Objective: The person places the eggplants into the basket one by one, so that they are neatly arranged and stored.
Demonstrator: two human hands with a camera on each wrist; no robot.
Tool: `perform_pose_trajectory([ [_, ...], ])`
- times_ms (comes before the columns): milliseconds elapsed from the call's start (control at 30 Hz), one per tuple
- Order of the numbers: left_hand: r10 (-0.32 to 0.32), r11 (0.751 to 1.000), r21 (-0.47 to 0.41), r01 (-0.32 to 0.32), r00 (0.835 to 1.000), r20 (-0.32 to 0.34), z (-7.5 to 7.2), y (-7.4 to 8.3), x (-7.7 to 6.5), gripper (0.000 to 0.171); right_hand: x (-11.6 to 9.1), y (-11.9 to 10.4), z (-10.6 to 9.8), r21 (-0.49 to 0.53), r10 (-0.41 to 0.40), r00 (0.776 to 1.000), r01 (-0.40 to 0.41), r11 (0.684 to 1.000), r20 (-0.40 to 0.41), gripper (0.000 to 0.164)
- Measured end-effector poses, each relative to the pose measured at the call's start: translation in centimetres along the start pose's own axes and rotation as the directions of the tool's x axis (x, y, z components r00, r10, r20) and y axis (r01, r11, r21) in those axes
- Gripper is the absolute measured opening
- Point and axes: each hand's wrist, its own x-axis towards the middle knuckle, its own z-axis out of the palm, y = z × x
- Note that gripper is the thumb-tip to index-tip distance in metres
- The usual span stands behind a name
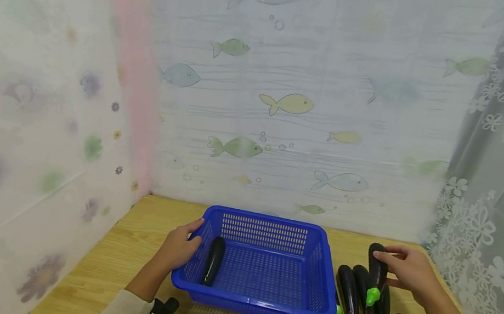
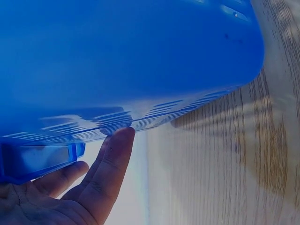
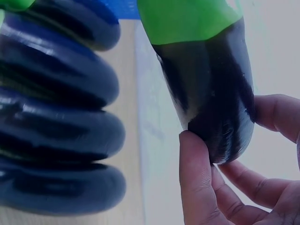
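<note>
My right hand (image 1: 413, 270) pinches a dark purple eggplant (image 1: 377, 269) by its rounded end, its green cap hanging down. It is above several other eggplants (image 1: 349, 295) lying side by side on the table, caps toward me. The right wrist view shows the fingers and thumb around the held eggplant (image 3: 211, 89). At the left, my left hand (image 1: 178, 245) holds the rim of a blue plastic basket (image 1: 252, 304); its fingers reach under the rim against the slotted side in the left wrist view. One eggplant (image 1: 214, 260) lies inside, along the basket's left wall.
The wooden table (image 1: 111, 278) ends at a fish-print curtain (image 1: 279, 173) at the back. Floral sheeting (image 1: 29, 170) hangs at the left and a lace curtain (image 1: 484, 235) at the right. The row of eggplants lies close to the basket's right side.
</note>
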Motion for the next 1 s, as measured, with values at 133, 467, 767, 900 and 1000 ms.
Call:
perform_pose_trajectory([
  [133,-0.004,1.000,0.009,0.004,1.000,0.000,0.0,0.0,0.0,0.058,0.1,-0.7,0.5,-0.003,-0.019,1.000,0.019,1.000,0.002,0.082],
  [467,-0.004,1.000,0.020,0.004,1.000,-0.006,0.0,0.0,0.0,0.058,0.7,-2.6,2.1,0.016,-0.037,0.999,0.037,0.999,0.009,0.082],
  [767,-0.007,1.000,0.021,0.007,1.000,-0.002,-0.1,0.1,0.0,0.058,1.2,-4.2,3.2,0.000,-0.041,0.999,0.041,0.999,0.030,0.078],
  [900,-0.005,1.000,0.019,0.005,1.000,0.001,-0.1,0.1,0.0,0.058,1.4,-4.8,3.8,0.016,-0.054,0.998,0.053,0.998,0.035,0.077],
  [1000,-0.001,1.000,0.018,0.001,1.000,0.002,-0.1,0.1,0.0,0.058,1.8,-5.0,4.3,0.024,-0.057,0.998,0.056,0.998,0.035,0.077],
])
